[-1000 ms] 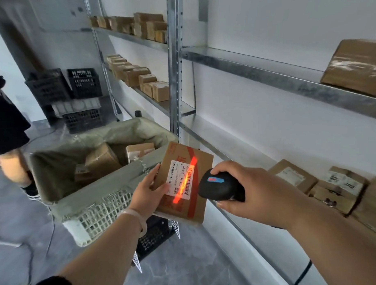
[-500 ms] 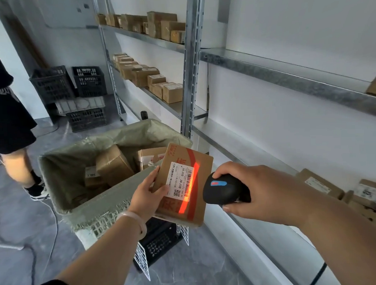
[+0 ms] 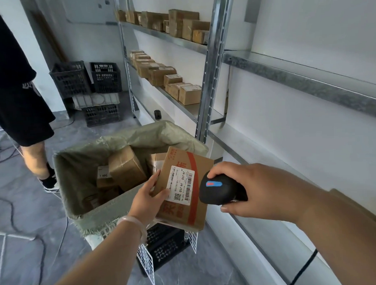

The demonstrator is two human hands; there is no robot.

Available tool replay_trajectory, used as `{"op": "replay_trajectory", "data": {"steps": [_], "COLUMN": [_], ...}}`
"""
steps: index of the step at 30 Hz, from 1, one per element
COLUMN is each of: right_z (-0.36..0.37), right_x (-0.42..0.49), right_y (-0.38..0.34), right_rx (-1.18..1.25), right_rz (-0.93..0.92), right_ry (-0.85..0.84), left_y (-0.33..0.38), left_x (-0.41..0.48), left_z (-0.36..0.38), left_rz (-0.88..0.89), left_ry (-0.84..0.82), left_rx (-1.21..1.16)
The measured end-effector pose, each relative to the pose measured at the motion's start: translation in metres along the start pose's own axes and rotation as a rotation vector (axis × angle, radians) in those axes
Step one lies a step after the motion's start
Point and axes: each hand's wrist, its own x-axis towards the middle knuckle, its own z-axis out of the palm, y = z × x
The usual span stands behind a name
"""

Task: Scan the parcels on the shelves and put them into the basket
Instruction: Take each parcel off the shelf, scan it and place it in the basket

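A flat cardboard parcel (image 3: 184, 189) with a white barcode label (image 3: 180, 186) and a red stripe is held tilted over the near right corner of the basket (image 3: 78, 212), gripped at its left edge by the left hand (image 3: 147, 200). The right hand (image 3: 252, 192) is wrapped around a black handheld scanner (image 3: 218, 190), its head just beside the label. More parcels lie inside the lined basket, which stands beside metal shelves (image 3: 304, 78).
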Motion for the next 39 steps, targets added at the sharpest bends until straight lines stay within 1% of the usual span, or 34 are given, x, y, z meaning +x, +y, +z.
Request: {"op": "replay_trajectory", "data": {"steps": [3, 5, 9, 13, 16, 21, 24, 28, 34, 39], "right_z": [0.006, 0.015, 0.033, 0.052, 0.067, 0.089, 0.102, 0.111, 0.12, 0.135], "right_x": [0.021, 0.037, 0.076, 0.12, 0.152, 0.197, 0.222, 0.263, 0.335, 0.389], "right_y": [0.018, 0.035, 0.073, 0.103, 0.12, 0.137, 0.142, 0.143, 0.136, 0.129], "right_rx": [0.053, 0.13, 0.342, 0.541, 0.666, 0.744, 0.775, 0.773, 0.717, 0.752], "right_rz": [-0.005, 0.004, -0.001, -0.008, 0.018, 0.028, 0.036, 0.079, 0.213, 0.307], "right_ry": [0.025, 0.066, 0.197, 0.341, 0.345, 0.304, 0.313, 0.34, 0.386, 0.364], "left_y": [0.002, 0.004, 0.01, 0.023, 0.031, 0.035, 0.033, 0.034, 0.035, 0.029], "left_x": [0.011, 0.019, 0.038, 0.063, 0.085, 0.115, 0.134, 0.162, 0.224, 0.278], "left_z": [0.0, 0.001, 0.009, 0.02, 0.027, 0.034, 0.027, 0.011, -0.023, -0.053], "left_rz": [-0.024, -0.045, -0.086, -0.122, -0.157, -0.175, -0.201, -0.217, -0.261, -0.274], "left_ry": [0.04, 0.072, 0.164, 0.301, 0.405, 0.518, 0.508, 0.439, 0.291, 0.27], "left_rx": [-0.042, -0.101, -0.209, -0.273, -0.348, -0.404, -0.388, -0.326, -0.343, -0.294]}}
